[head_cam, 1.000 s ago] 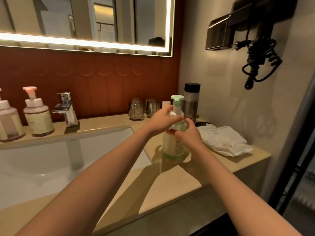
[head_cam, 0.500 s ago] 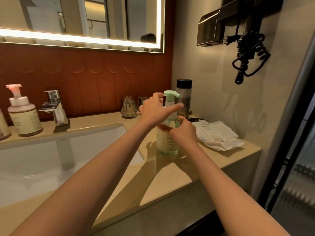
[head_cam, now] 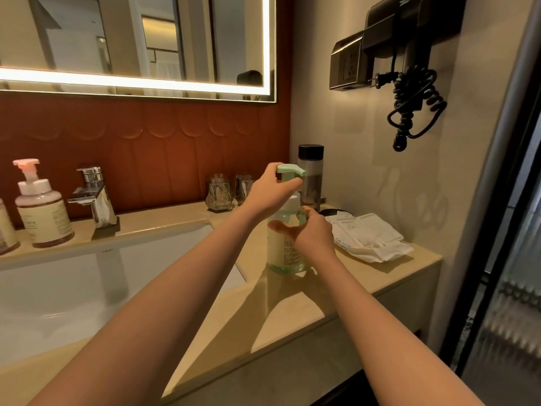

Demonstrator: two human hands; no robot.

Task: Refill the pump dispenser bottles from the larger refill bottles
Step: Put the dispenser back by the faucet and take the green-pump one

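My left hand point(head_cam: 270, 191) is shifting up, fingers curling round the green pump head point(head_cam: 291, 170); my right hand point(head_cam: 311, 237) is still gripping the dispenser bottle point(head_cam: 281, 254), 3 o'clock of the sink point(head_cam: 117, 288).

Your 2 arms point(head_cam: 164, 312), coming in at the frame's lower edge, are bare along their whole visible length, up to your left hand point(head_cam: 270, 193) and right hand point(head_cam: 314, 240).

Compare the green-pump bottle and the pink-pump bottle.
Green-pump bottle: green pump head, greenish body; pink-pump bottle: pink head, pinkish-brown body. Green-pump bottle is gripped, left hand at the pump, right hand round the body; pink-pump bottle is untouched. Green-pump bottle right of the sink, pink-pump bottle left of the tap. Both upright, white collars.
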